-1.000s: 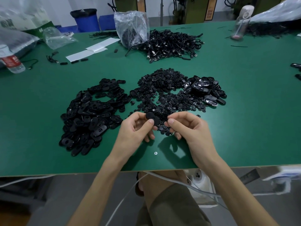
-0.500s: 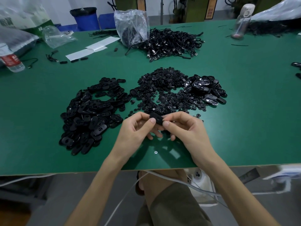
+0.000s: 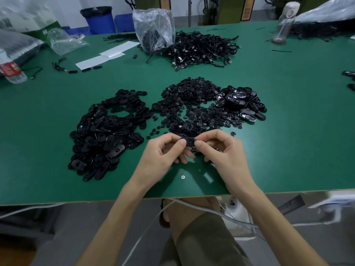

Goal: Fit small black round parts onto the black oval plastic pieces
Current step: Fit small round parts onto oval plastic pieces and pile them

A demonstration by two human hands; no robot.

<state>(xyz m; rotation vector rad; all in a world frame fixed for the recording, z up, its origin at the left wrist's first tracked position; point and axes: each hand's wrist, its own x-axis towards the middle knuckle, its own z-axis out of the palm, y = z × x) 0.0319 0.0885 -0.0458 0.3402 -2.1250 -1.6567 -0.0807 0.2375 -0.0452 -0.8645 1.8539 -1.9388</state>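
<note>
A small black oval plastic piece [image 3: 189, 141] is held between the two hands, just above the green desk [image 3: 288, 131]. The left hand [image 3: 163, 153] pinches its left end, thumb in front and forefinger curled over the top. The right hand [image 3: 224, 152] pinches its right end in the same way. Both hands are closed on the one piece, and their thumb tips nearly meet across its face. The remaining fingers of each hand are curled underneath. I cannot tell whether a round part is already seated on the piece.

Just beyond the knuckles lies a spread heap of small black round plastic parts [image 3: 192, 104], with its near edge reaching under the fingers. To the left of the left hand is a larger pile of matt black oval pieces [image 3: 107, 131]. Beyond the right hand and to its right, a smaller pile of glossy black oval shells [image 3: 242, 102] touches the heap of round parts.

Farther beyond the hands is a tangle of black cables [image 3: 201, 48], with a crumpled clear plastic bag [image 3: 153, 29] at its left edge. White paper strips [image 3: 107, 54] lie left of that bag. Far to the left of the left hand, a clear water bottle with a red label [image 3: 11, 72] lies on its side. Nearer the person than the hands, a silver cross-head screw [image 3: 182, 177] is set in the desk top.
</note>
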